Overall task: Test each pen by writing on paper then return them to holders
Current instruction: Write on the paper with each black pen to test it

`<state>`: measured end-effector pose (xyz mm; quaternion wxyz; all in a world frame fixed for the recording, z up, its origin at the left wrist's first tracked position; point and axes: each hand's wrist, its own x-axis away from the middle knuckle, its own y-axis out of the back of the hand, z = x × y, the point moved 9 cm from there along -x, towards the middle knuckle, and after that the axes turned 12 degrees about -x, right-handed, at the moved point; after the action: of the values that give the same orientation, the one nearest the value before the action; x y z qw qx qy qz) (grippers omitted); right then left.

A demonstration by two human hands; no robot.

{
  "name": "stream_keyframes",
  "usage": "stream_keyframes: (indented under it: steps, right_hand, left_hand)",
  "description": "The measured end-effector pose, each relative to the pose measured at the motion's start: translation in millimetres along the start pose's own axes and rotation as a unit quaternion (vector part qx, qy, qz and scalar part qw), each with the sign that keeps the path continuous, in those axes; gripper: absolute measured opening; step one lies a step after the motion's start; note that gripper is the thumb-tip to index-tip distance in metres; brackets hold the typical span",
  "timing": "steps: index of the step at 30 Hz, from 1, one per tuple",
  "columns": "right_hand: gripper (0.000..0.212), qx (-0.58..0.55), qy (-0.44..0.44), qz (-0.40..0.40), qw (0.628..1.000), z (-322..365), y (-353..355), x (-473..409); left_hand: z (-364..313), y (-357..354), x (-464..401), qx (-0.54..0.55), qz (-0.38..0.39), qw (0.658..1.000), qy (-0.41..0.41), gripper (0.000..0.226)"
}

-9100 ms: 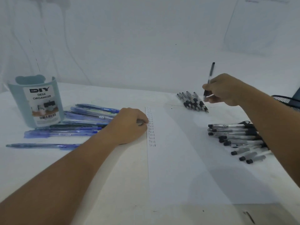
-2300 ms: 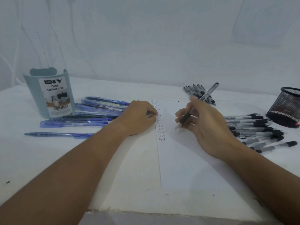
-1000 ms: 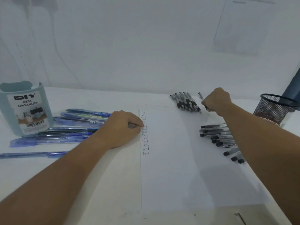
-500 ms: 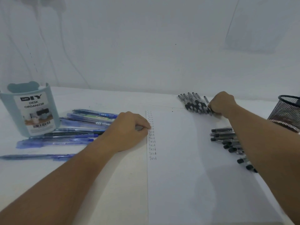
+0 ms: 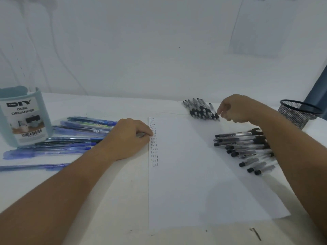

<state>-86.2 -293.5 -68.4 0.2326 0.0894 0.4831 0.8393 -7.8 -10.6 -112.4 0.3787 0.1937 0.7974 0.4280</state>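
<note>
Resting curled on paper (image 5: 185, 174), left hand (image 5: 127, 138); right hand (image 5: 235, 108) seemingly pinching row's end pen (image 5: 213, 111).

We take this for an office or study desk. White bench (image 5: 106, 191) against a plain wall (image 5: 141, 50); desk organizer (image 5: 23, 117), mesh cup (image 5: 297, 114), loose pens (image 5: 244, 147).

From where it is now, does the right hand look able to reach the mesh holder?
Probably yes. The right hand hovers at the far row of black pens, and the mesh holder stands just to its right with bare table between them.
</note>
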Motion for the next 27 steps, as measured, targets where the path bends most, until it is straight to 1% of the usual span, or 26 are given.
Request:
stream_keyframes:
  steps: [2,4,7,9,15,23,25,27]
  right_hand:
    - [0.038,0.0,0.013,0.051,0.999,2.2,-3.6,19.3]
    - [0.033,-0.013,0.029,0.079,0.996,4.8,-5.1,34.9]
    - [0.024,-0.033,0.046,0.098,0.994,4.1,-4.4,47.4]
    - [0.023,-0.03,0.045,0.105,0.993,0.6,-4.1,50.8]
    - [0.027,0.05,0.042,0.129,0.989,-6.1,-12.7,52.4]
    - [0.027,0.077,0.061,0.12,0.988,-5.2,-15.2,48.2]
    - [0.034,0.063,0.077,0.09,0.991,0.7,-10.9,48.5]
    - [0.038,-0.017,0.121,0.021,0.992,15.4,-1.1,47.7]
  left_hand:
    - [-0.1,0.2,1.1,0.002,0.002,1.0,0.004,0.021]
    - [0.2,0.2,2.3,0.002,0.002,1.0,0.008,0.022]
    - [-0.1,0.5,3.4,-0.003,0.0,1.0,0.011,0.02]
    - [-0.3,0.8,4.3,-0.002,0.0,1.0,0.015,0.02]
    - [-1.2,1.1,6.4,-0.016,0.0,1.0,0.015,0.021]
    - [0.1,-1.0,5.9,-0.016,0.005,1.0,0.011,0.021]
    - [0.3,-1.2,5.8,-0.018,0.005,1.0,0.01,0.021]
    - [0.3,-0.9,5.6,-0.019,0.003,1.0,0.009,0.021]
